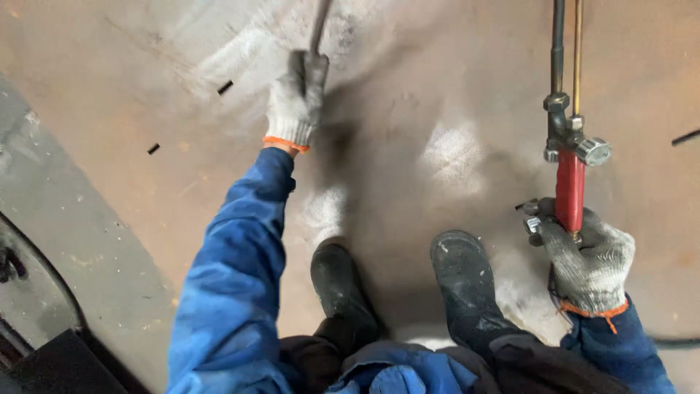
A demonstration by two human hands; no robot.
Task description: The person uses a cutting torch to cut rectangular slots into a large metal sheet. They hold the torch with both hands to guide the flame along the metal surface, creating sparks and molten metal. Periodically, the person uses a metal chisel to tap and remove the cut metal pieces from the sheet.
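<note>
The person crouches over a rusty steel plate (452, 109) that lies flat underfoot, both boots (467, 284) planted on it, so the work is within arm's reach.

The right hand (587, 263), in a grey knit glove with an orange cuff, is closed around the red handle of a cutting torch (569, 186). The torch points away from the body, its two thin tubes running up and out of the top of the view, and its round valve knob sits just above the glove. Held this way the tip stays far from the boots, and the thumb and fingers lie near the small valves at the handle's base. The tip itself is out of view, so whether it is lit cannot be told.

The left hand (295, 102), gloved the same way, is stretched forward and clamped around a dark metal rod (318, 33) that slants up out of view; its far end is hidden. The grip sits low on the rod, close to the plate.

Small dark bits of scrap (225, 87) lie scattered on the plate left of that hand. A dark cable (44, 270) curves along the grey floor at the left edge.
</note>
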